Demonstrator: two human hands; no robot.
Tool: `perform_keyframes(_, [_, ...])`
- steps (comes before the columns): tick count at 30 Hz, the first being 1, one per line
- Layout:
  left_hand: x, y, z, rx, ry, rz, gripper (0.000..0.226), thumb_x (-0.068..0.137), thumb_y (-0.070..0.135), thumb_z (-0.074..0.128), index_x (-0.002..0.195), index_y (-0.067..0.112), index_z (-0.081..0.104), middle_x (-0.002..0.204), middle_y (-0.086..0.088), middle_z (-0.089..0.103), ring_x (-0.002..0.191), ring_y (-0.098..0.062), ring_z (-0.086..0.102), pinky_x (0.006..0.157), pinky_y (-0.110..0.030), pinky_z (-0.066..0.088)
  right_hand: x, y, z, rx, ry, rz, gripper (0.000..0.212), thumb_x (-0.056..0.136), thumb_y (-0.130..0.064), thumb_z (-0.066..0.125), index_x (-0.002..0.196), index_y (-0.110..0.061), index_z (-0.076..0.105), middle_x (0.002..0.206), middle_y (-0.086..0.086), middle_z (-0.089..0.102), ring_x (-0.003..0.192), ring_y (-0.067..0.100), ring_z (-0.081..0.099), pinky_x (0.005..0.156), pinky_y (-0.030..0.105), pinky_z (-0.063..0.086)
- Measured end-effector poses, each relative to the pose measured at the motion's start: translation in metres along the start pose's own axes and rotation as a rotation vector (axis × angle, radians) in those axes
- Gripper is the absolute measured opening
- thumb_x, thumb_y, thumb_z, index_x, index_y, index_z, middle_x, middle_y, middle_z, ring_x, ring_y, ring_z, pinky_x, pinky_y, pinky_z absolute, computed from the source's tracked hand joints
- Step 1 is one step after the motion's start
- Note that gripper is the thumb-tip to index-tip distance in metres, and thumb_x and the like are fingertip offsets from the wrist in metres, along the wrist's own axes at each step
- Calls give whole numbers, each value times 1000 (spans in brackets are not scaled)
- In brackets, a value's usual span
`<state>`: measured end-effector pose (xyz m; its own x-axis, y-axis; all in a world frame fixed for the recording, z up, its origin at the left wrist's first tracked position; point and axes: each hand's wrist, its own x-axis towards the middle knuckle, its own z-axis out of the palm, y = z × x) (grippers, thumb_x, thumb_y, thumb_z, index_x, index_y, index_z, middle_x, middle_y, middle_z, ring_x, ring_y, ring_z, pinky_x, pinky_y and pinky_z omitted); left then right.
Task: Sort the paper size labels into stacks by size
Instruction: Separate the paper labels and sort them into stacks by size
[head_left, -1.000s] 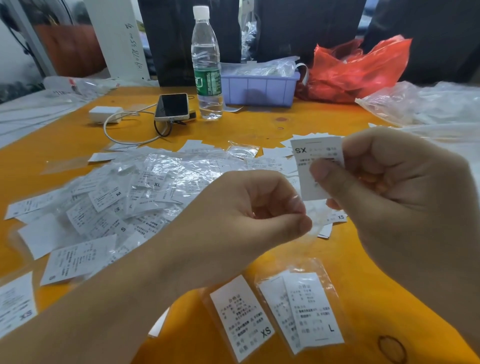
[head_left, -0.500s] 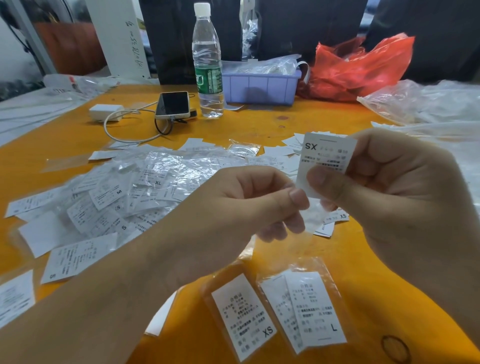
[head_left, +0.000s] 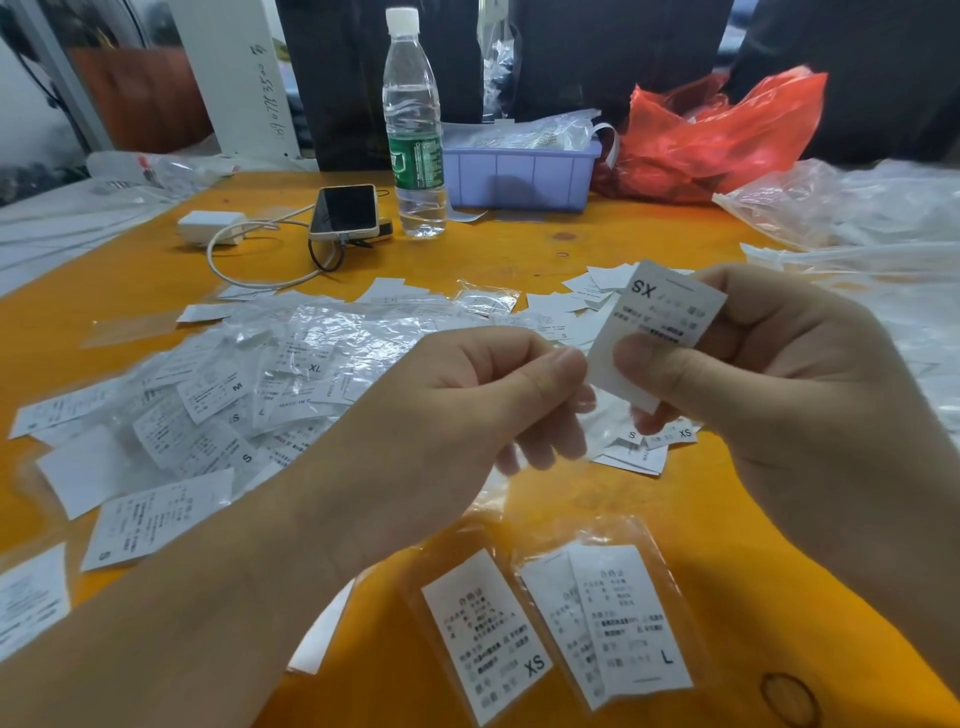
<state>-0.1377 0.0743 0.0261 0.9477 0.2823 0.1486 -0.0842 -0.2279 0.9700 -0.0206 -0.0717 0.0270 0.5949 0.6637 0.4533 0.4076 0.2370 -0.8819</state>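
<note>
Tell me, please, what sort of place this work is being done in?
Probably a garment packing or labelling workbench: an orange table strewn with a heap of bagged size labels, a lilac parts bin holding plastic sleeves, and loose clear bags piled at the far right.

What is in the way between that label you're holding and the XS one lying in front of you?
Nothing visible. The held label, pinched by the right hand, reads XS upside down. The bagged XS label lies near the table's front edge, with only bare orange table and the left hand in between.
</note>
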Motion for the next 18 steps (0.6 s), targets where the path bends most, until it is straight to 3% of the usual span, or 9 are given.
perform_keyframes(7, [1, 0, -4, 40, 26, 12, 36, 79, 50, 58, 76, 17, 72, 65, 2, 70, 58, -8, 59, 52, -18, 47, 8, 0, -12, 42, -81, 33, 12, 73, -20, 71, 83, -13, 73, 69, 2, 69, 55, 18, 53, 49, 24, 45])
perform_keyframes(10, [1, 1, -6, 41, 43, 18, 32, 81, 48, 64, 75, 18, 73, 61, 3, 67, 54, -7, 56, 51, -17, 45, 11, -1, -15, 61, -140, 64, 22, 66, -29, 74, 87, -25, 79, 76, 1, 72, 63, 16, 58, 48, 23, 44])
perform_keyframes(13, [0, 3, -8, 63, 53, 44, 32, 78, 47, 61, 74, 18, 73, 56, 6, 63, 51, -4, 53, 52, -14, 44, 12, -1, -19, 39, -197, 118, 19, 70, -27, 71, 88, -25, 80, 78, 4, 72, 65, 15, 60, 48, 22, 45])
perform_keyframes(18, [-1, 5, -8, 121, 47, 84, 32, 79, 48, 63, 75, 17, 73, 55, 7, 61, 50, -1, 52, 52, -11, 43, 11, -3, -16, -13, -298, 197, 16, 75, -27, 63, 74, -21, 78, 64, -2, 65, 52, 3, 55, 47, 17, 42])
